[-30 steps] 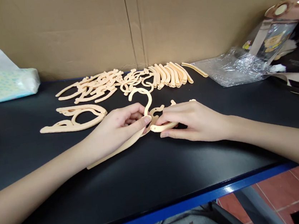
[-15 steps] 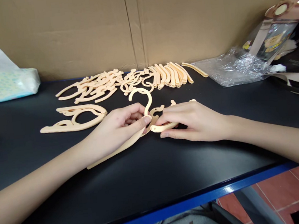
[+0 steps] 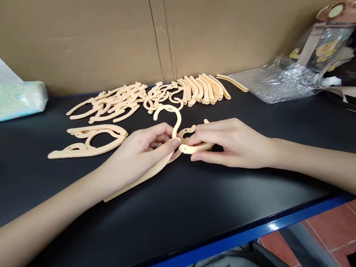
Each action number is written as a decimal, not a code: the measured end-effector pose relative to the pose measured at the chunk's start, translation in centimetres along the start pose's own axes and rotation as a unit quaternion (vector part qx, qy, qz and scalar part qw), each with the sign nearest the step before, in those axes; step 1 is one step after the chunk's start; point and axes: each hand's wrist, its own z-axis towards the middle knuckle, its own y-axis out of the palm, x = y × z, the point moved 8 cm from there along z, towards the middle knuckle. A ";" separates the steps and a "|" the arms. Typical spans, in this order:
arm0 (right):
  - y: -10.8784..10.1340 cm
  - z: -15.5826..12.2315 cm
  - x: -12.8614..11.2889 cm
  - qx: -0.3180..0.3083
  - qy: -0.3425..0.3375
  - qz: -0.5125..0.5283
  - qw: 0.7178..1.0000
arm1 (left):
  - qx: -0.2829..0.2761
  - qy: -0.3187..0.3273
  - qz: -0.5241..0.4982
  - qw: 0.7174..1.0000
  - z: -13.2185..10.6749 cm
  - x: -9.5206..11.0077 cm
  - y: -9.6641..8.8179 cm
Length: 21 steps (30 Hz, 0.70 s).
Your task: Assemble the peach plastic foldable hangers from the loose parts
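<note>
My left hand (image 3: pixel 149 151) pinches a cream plastic hanger (image 3: pixel 144 176) near the base of its hook (image 3: pixel 176 118); one long arm runs down to the left beneath the wrist. My right hand (image 3: pixel 226 143) is closed on a curved cream hanger arm (image 3: pixel 194 148), whose end with a small hole meets or nearly meets the joint by my left thumb. Whether the two pieces are joined I cannot tell. Behind the right fingers, another curved piece (image 3: pixel 189 131) shows in part. Left of my left hand lies a folded hanger (image 3: pixel 87 141) on the black table (image 3: pixel 163 229).
Along the back lie a heap of hanger arms (image 3: pixel 113 102), a pile of hooks (image 3: pixel 159 93) and a row of curved strips (image 3: pixel 203 88). A tissue pack (image 3: pixel 7 99) stands at the left. Clear plastic wrap (image 3: pixel 275 81) and a bottle (image 3: pixel 331 39) are at the right.
My right hand has shifted very slightly, bringing the hanger arm's end a little up against the joint at my left thumb. The left hand stays where it was.
</note>
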 end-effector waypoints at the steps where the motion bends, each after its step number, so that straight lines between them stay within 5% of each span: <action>1: -0.1 0.0 0.1 0.003 0.001 0.001 1.000 | 0.001 0.000 0.001 1.000 0.0 0.0 0.0; 21: -0.5 0.0 -0.2 0.024 -0.001 -0.022 0.999 | 0.007 -0.009 0.022 1.000 0.0 0.5 -0.1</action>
